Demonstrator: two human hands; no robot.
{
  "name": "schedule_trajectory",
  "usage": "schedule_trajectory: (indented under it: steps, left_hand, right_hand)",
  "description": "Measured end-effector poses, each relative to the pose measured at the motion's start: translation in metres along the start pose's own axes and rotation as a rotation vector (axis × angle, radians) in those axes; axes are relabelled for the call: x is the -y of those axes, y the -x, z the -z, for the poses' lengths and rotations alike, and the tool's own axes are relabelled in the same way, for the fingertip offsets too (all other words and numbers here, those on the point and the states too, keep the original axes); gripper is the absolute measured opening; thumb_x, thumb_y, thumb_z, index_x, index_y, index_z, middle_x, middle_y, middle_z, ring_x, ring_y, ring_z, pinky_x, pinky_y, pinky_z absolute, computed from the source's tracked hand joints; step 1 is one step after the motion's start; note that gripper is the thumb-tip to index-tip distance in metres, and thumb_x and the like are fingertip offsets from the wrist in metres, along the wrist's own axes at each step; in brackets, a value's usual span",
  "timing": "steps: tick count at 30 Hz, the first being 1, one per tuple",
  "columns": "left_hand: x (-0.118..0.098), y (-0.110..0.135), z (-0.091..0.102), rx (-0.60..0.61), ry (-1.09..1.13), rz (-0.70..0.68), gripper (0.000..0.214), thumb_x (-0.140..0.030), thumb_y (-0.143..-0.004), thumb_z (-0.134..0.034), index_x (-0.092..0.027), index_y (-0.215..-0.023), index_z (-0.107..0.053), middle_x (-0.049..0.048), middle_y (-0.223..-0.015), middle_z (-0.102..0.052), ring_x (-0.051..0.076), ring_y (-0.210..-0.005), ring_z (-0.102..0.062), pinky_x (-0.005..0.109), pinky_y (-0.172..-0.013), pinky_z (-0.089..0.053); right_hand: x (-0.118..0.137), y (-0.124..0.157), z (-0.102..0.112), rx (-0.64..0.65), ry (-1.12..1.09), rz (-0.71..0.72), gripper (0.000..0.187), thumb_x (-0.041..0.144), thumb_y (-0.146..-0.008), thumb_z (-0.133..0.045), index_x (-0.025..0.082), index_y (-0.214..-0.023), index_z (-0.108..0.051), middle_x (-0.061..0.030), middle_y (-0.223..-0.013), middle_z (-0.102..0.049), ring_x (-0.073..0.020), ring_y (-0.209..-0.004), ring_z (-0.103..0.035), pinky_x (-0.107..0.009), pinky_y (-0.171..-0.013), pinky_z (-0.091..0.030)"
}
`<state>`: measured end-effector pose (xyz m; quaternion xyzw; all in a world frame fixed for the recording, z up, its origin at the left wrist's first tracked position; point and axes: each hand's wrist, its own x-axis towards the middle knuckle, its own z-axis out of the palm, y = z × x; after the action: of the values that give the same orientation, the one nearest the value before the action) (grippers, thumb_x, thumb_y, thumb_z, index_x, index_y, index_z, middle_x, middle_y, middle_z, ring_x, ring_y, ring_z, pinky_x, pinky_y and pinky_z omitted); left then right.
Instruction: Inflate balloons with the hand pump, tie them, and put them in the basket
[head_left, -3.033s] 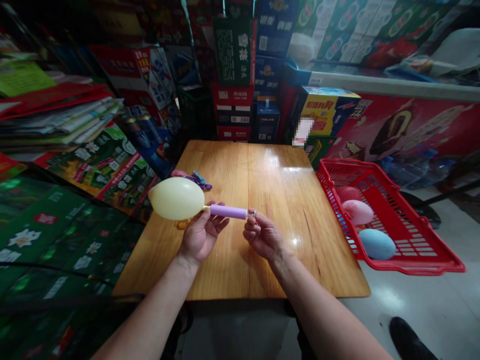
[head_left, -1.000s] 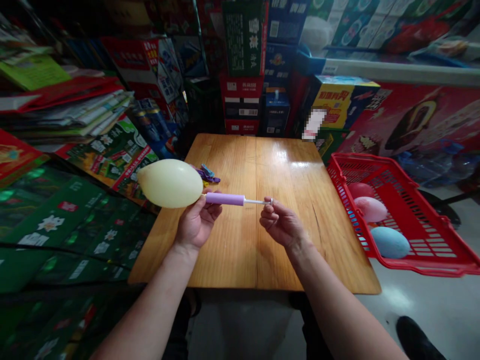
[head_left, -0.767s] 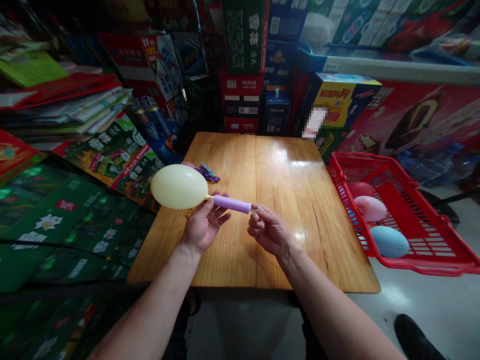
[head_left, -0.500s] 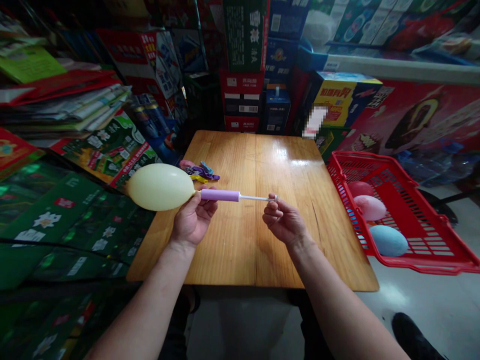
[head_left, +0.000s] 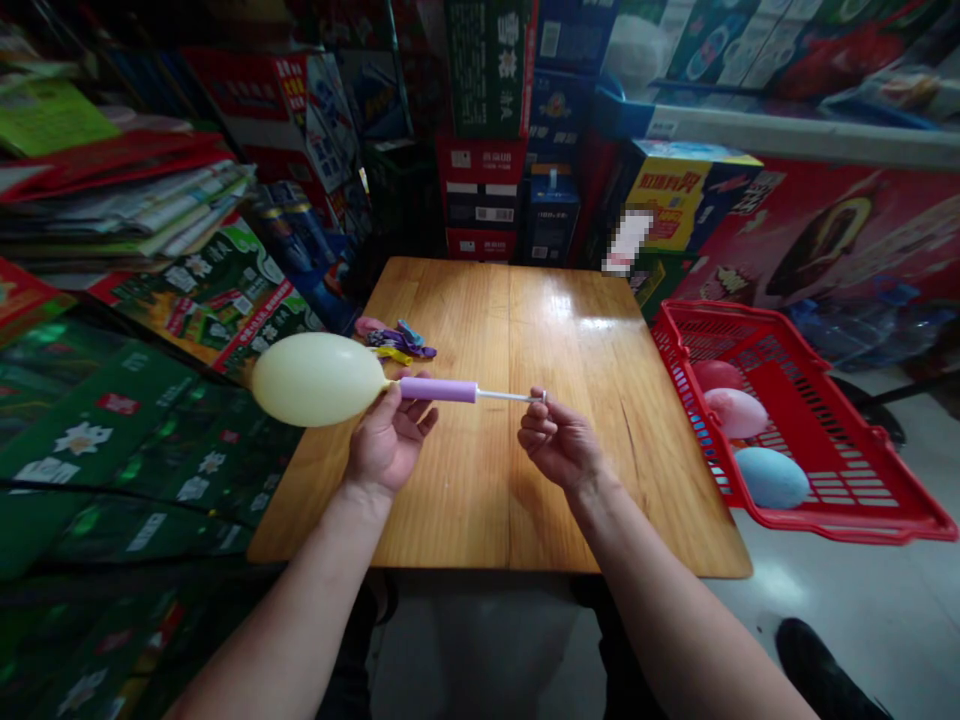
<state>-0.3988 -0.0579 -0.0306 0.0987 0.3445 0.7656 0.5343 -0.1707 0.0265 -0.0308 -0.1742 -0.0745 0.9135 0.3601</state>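
A pale yellow balloon, blown up, sits on the nozzle end of a purple hand balloon pump. My left hand is closed where the two join, thumb at the balloon's neck and fingers under the pump's front end. The pump lies level above the table, its white rod drawn out to the right. At the rod's far end, my right hand is closed on the small handle, mostly hidden by the fingers. Beyond my left hand, several limp balloons in purple, yellow, blue and pink lie on the table.
A wooden table is beneath my hands. On its right stands a red basket holding a light blue balloon, a pink balloon and a red balloon. Green cartons are stacked left; boxes line the back.
My right hand has moved slightly left, and a little less of the white rod shows. The view has shifted a bit; the balloon stays on the pump in my left hand.
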Motion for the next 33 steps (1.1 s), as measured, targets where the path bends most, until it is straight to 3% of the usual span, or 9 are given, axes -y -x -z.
schedule_trajectory:
  steps: [3,6,13,20,24,28,30,33]
  left_hand:
    - [0.015,0.005,-0.004,0.038,-0.007,0.093,0.026,-0.027,-0.091,-0.068,-0.024,-0.117,-0.069,0.0085,-0.125,-0.071,0.022,-0.108,-0.068,0.038,-0.085,-0.058]
    - [0.027,0.005,-0.005,0.023,-0.001,0.128,0.025,-0.025,-0.089,-0.071,-0.022,-0.114,-0.07,0.0086,-0.122,-0.072,0.021,-0.105,-0.069,0.037,-0.087,-0.058]
    - [0.005,-0.007,0.001,-0.054,0.039,0.015,0.022,-0.023,-0.089,-0.07,-0.018,-0.111,-0.071,0.0111,-0.112,-0.075,0.019,-0.094,-0.071,0.029,-0.077,-0.059]
    - [0.022,0.005,-0.004,-0.009,0.001,0.136,0.024,-0.025,-0.089,-0.071,-0.02,-0.113,-0.071,0.0104,-0.117,-0.073,0.021,-0.098,-0.071,0.034,-0.079,-0.06]
    - [0.016,0.0,-0.005,-0.025,0.025,0.119,0.022,-0.021,-0.09,-0.068,-0.017,-0.112,-0.071,0.013,-0.115,-0.074,0.02,-0.096,-0.071,0.032,-0.079,-0.06]
    - [-0.003,-0.006,-0.004,-0.084,0.038,0.002,0.021,-0.02,-0.091,-0.066,-0.016,-0.111,-0.072,0.0124,-0.111,-0.075,0.019,-0.095,-0.071,0.029,-0.076,-0.06]
    - [-0.003,-0.004,-0.005,-0.082,0.012,-0.015,0.022,-0.021,-0.092,-0.066,-0.019,-0.113,-0.071,0.0108,-0.113,-0.074,0.019,-0.095,-0.071,0.029,-0.073,-0.061]
    - [0.009,0.004,-0.008,-0.048,-0.029,0.074,0.024,-0.023,-0.091,-0.068,-0.021,-0.115,-0.071,0.0099,-0.119,-0.073,0.02,-0.097,-0.071,0.032,-0.073,-0.061]
  right_hand:
    - [-0.019,-0.004,0.004,-0.016,-0.007,-0.081,0.016,0.014,-0.088,-0.069,0.016,-0.102,-0.062,0.0034,-0.07,-0.061,-0.0044,-0.05,-0.045,-0.015,-0.049,-0.041]
    - [-0.029,-0.006,0.005,-0.034,-0.027,-0.115,0.018,0.014,-0.087,-0.071,0.017,-0.102,-0.061,0.0031,-0.072,-0.062,-0.004,-0.051,-0.046,-0.014,-0.05,-0.042]
    - [0.005,0.0,-0.001,-0.05,-0.053,-0.028,0.008,0.011,-0.091,-0.062,0.015,-0.098,-0.062,0.0054,-0.065,-0.057,-0.0035,-0.046,-0.041,-0.014,-0.046,-0.039]
    - [-0.027,0.0,0.001,-0.035,0.023,-0.107,0.016,0.015,-0.088,-0.069,0.014,-0.103,-0.063,0.0027,-0.069,-0.061,-0.0046,-0.05,-0.042,-0.016,-0.049,-0.041]
    - [-0.016,-0.001,-0.001,-0.025,0.013,-0.072,0.017,0.013,-0.086,-0.07,0.013,-0.102,-0.063,0.0022,-0.068,-0.061,-0.0047,-0.05,-0.043,-0.016,-0.05,-0.042]
    - [0.005,0.001,-0.004,-0.032,-0.021,0.008,0.012,0.011,-0.087,-0.068,0.013,-0.098,-0.063,0.0041,-0.064,-0.058,-0.0037,-0.046,-0.039,-0.015,-0.046,-0.037]
    - [0.002,0.0,-0.003,-0.047,-0.02,0.03,0.012,0.012,-0.087,-0.069,0.013,-0.097,-0.063,0.0046,-0.063,-0.058,-0.0035,-0.046,-0.038,-0.015,-0.045,-0.036]
    - [-0.016,-0.003,-0.001,-0.055,0.033,-0.038,0.017,0.015,-0.085,-0.073,0.014,-0.099,-0.063,0.0035,-0.065,-0.059,-0.004,-0.048,-0.041,-0.016,-0.047,-0.037]
